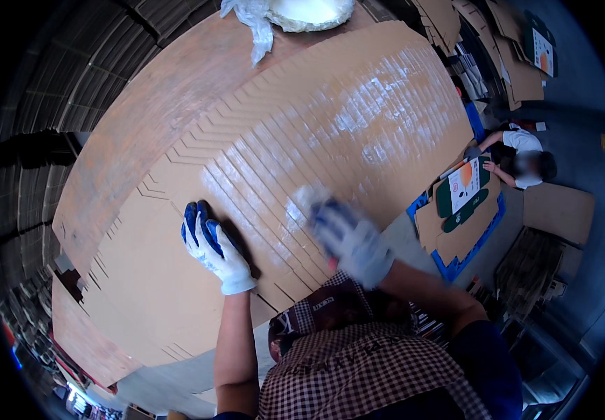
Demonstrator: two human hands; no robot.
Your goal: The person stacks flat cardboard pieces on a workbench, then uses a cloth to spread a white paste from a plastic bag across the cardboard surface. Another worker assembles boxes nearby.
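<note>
A fanned stack of overlapping brown cardboard sheets point(141, 301) spreads across the table before me, streaked with a white paste over its middle and far right. My left hand point(215, 248), in a white glove with blue palm coating, lies on the cardboard with its fingers stretched out. My right hand point(351, 238), gloved alike, is smeared by motion over the sheets' near edge. It holds a white-headed brush point(311, 197), too blurred to see in detail, against the pasted strips. At the far edge sits a basin point(302, 28) of white paste lined with clear plastic.
The worn wooden tabletop point(124, 150) shows beyond the cardboard. Tall stacks of flat cardboard point(57, 105) stand at the left. On the right, another person point(523, 154) handles a printed green and white box piece point(462, 187) at a blue-edged workstation point(456, 266).
</note>
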